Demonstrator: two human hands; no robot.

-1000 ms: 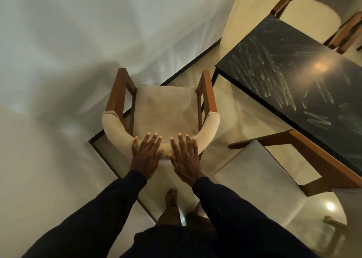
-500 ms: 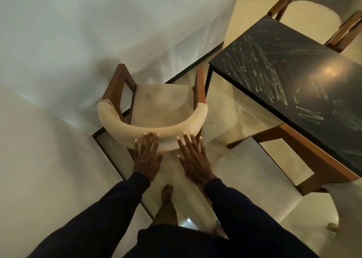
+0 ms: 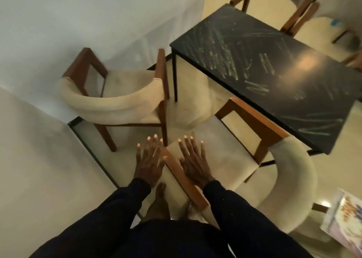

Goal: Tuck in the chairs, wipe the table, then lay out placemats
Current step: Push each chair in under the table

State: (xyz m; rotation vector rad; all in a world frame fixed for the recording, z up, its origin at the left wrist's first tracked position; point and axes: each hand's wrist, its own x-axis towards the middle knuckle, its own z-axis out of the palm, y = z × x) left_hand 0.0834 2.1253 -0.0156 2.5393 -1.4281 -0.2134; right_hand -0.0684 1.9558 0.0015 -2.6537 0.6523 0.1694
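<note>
End chair (image 3: 109,103): stands just beside the table's corner leg. Left hand (image 3: 149,163) and right hand (image 3: 194,163): fingers straight, spread, holding nothing, either side of the armrest (image 3: 182,176) of the side chair (image 3: 231,159). Table (image 3: 274,77): dark top, streaked.

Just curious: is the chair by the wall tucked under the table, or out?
Out. The chair stands beside the table corner, its whole seat showing and none of it under the top.
</note>
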